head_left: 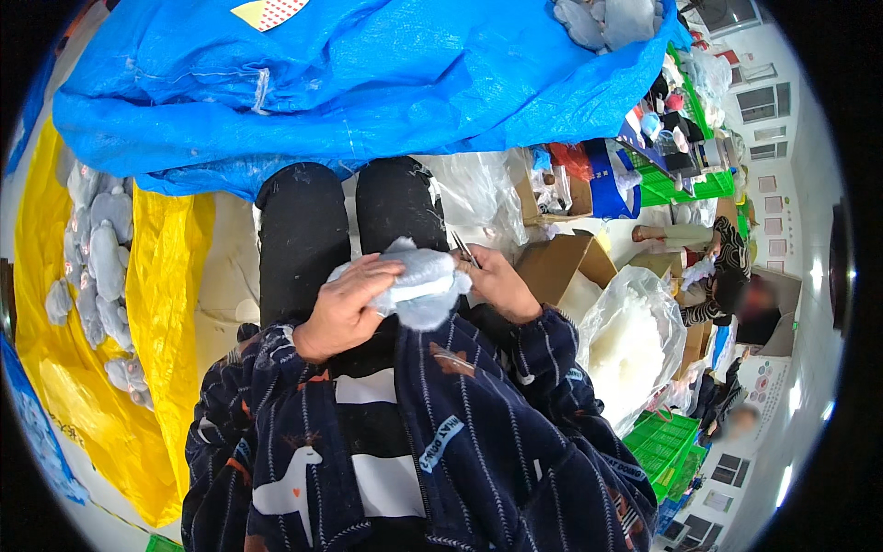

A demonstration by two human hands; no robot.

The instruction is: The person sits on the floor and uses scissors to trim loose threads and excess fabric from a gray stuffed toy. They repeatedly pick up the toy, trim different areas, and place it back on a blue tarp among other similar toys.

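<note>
Over my lap, my left hand (342, 308) is closed round the near-left side of a small grey plush piece (425, 315). A pale white strip (421, 292) runs across its upper face, and short fuzzy nubs stick out at the edges. At the right end of the plush, my right hand (501, 287) is closed on a slim pointed metal tool (466, 250) with two thin prongs pointing away from me. Whether these are small scissors or tweezers I cannot tell. My right fingertips are close to the plush; contact is unclear.
A blue tarp (368, 83) covers the surface ahead, with grey plush pieces (612, 23) at its far right. On the left, a yellow sack (170, 304) holds several more. To the right are a cardboard box (563, 267), a clear bag of white stuffing (630, 336) and a green crate (664, 442).
</note>
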